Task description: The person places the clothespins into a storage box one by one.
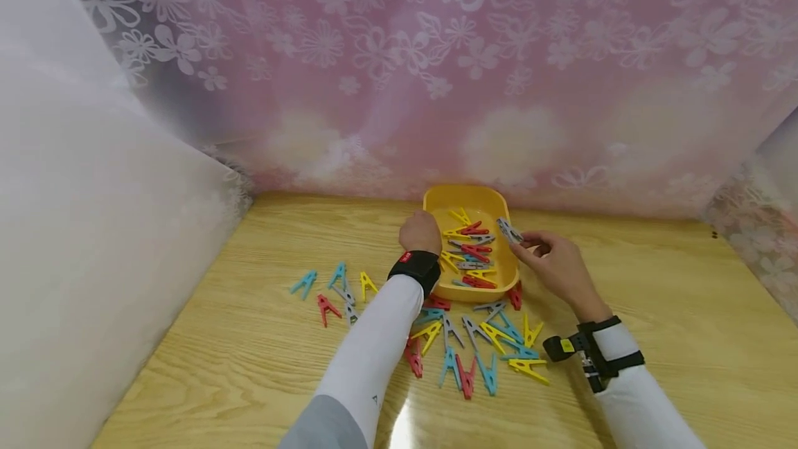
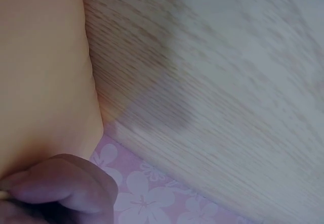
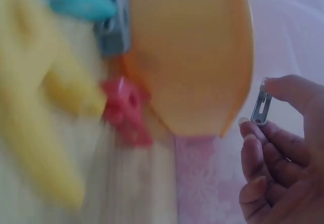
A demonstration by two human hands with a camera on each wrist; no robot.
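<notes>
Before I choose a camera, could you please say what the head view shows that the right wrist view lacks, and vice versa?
Only head: the left hand at the left rim of the yellow basin, and the clothespins inside.
Only right wrist: the lowest curled fingertip of the right hand.
Both: the basin, that hand pinching a gray clothespin, and a red clothespin beside the basin.

wood-grain tabletop (image 1: 206,359) | pink flower-patterned backdrop (image 1: 386,109) behind it | whitish side panel (image 1: 93,213), left | flowered cloth (image 1: 763,248), right
</notes>
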